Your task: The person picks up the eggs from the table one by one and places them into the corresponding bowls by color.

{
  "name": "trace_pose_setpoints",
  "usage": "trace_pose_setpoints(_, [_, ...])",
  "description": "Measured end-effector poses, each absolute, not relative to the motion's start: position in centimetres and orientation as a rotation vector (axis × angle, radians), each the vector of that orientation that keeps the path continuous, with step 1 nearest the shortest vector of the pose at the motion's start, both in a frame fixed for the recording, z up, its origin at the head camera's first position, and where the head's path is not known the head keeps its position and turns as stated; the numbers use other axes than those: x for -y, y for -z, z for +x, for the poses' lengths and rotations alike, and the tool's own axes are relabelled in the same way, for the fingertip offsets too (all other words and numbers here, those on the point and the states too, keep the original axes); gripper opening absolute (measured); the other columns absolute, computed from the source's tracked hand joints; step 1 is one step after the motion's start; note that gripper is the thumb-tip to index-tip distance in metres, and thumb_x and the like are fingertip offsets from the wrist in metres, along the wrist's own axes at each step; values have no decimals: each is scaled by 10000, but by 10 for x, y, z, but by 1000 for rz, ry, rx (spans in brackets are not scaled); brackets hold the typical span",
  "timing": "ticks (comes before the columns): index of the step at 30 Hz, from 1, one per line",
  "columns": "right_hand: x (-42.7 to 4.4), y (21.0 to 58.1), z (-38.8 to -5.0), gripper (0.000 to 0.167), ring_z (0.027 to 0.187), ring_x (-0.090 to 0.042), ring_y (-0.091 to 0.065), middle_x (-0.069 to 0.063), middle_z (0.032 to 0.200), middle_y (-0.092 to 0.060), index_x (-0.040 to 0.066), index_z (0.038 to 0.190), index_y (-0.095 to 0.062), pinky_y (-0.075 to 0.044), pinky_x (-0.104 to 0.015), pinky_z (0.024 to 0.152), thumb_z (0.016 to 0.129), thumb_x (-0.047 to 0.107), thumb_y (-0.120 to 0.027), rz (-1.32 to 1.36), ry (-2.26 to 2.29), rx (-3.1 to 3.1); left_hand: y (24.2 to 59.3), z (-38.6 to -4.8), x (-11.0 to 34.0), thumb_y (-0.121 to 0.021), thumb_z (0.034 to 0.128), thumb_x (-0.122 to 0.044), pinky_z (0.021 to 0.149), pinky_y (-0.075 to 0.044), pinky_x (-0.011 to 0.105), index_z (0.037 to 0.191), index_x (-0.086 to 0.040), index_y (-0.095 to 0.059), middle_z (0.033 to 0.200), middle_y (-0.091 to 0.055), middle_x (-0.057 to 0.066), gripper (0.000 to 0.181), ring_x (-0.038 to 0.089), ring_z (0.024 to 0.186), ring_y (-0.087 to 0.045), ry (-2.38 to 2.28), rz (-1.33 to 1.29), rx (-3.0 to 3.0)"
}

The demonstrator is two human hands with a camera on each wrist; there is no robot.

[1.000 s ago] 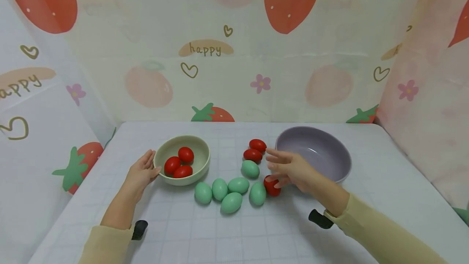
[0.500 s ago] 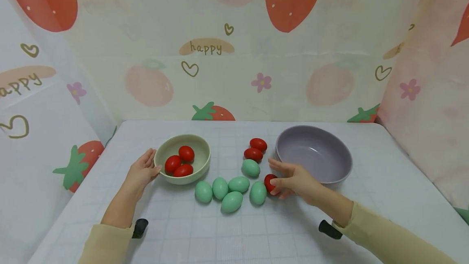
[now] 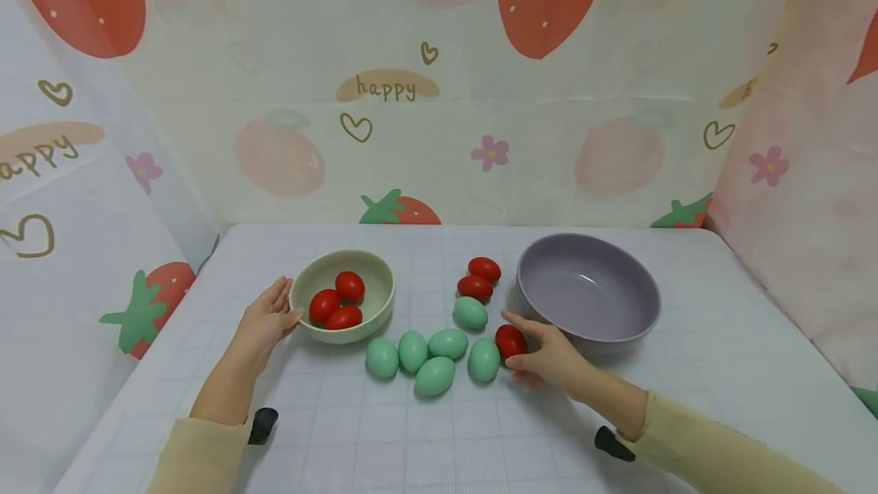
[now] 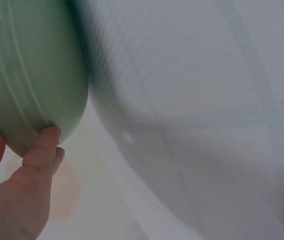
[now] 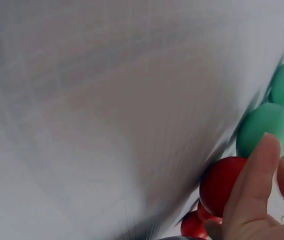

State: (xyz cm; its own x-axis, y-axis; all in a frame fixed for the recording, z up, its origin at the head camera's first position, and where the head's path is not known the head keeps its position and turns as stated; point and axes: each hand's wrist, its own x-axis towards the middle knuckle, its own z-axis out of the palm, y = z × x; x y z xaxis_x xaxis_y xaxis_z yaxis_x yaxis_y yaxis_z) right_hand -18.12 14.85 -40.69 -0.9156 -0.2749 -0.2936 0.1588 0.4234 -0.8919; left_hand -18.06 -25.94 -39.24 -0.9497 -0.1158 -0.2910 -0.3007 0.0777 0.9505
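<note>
Pickup of the red egg [image 3: 510, 341] appears to be the step in hand. This egg lies on the tabletop [image 3: 411, 448], just right of a green egg [image 3: 484, 360] and to the near left of the purple bowl [image 3: 590, 288]. Right hand [image 3: 554, 357]: the thumb is at the near side of the shell and one finger extends past its far side; the other fingers are largely hidden, so whether they grasp the egg cannot be told. Left hand [image 3: 264, 325]: thumb and fingers grasp the left side of the light green bowl [image 3: 372, 296], which contains three red eggs [image 3: 350, 287].

1. Set thumb and opposing fingers across the widest part of the shell before lifting. An off-centre pinch is likely to make the smooth, rounded surface roll away.
2. Apply even, moderate pressure from both sides.
3. Avoid pushing left. The adjacent green egg could roll toward the four green eggs [image 3: 435, 376] beyond it.
4. Raise the egg straight up before any sideways travel; the purple bowl stands close on the far right and could be knocked.
5. Brace the light green bowl level with the left hand. Tilting could shift its contents.
</note>
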Motion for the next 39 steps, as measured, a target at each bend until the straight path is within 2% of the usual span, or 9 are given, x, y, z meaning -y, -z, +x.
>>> trace_pose_setpoints(8, [-146, 414, -181, 650, 565, -181, -615, -213, 1315, -469, 114, 1442, -482, -556, -315, 533, 851, -64, -686, -60, 1512, -2295, 392, -181, 258, -461, 991, 43, 1129, -236, 419, 1549, -97, 42, 1609, 10, 63, 764, 227, 1465, -22, -2011, -433, -2196])
trace_pose_setpoints(15, [-144, 416, -181, 613, 538, -181, -620, -238, 1322, -475, 66, 1426, -490, -556, -313, 515, 858, -90, -658, -51, 1548, -2274, 391, -180, 257, -465, 990, 40, 1128, -243, 419, 1550, -89, 33, 1610, 0, 68, 761, 228, 1466, -30, -2011, -430, -2204])
trace_pose_setpoints(28, [-142, 415, -180, 609, 526, -188, -618, -263, 1314, -486, 40, 1412, -500, -556, -308, 513, 844, -97, -673, -11, 1575, -2276, 393, -180, 258, -452, 992, 43, 1123, -251, 424, 1547, -70, 39, 1609, 4, 83, 750, 237, 1465, -29, -2002, -402, -2218])
trace_pose_setpoints(39, [-144, 402, -175, 600, 534, -202, -634, -280, 1340, -480, 11, 1416, -482, -553, -304, 515, 854, -88, -667, -9, 1571, -2269, 393, -180, 258, -451, 989, 54, 1126, -247, 420, 1547, -65, 36, 1609, -2, 88, 750, 236, 1465, -33, -2010, -399, -2214])
